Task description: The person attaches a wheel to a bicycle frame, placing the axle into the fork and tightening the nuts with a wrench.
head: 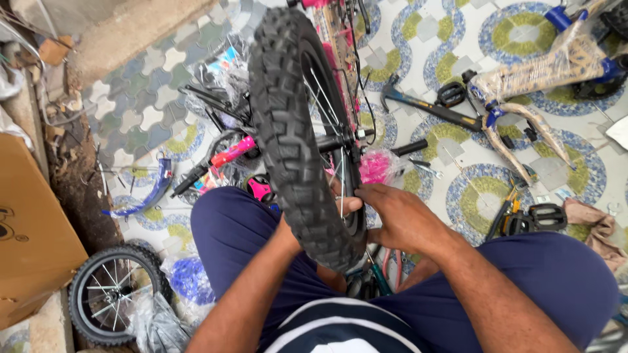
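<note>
Around the knobby wheel (294,131), hammer (425,108), pedals (546,216), spare small wheel (108,294).

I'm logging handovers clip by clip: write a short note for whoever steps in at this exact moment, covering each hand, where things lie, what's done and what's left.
Right hand: fingers at the spokes and rim of the knobby bicycle wheel, by the pink bike frame.
Left hand: behind the tyre, mostly hidden; grip cannot be told.
Around: hammer and black pedal on the tiled floor; small spare wheel at left; wrapped blue frame at top right.
Done: wheel sits in the pink frame.
Left: whether its axle is tightened cannot be seen; loose parts lie about.
</note>
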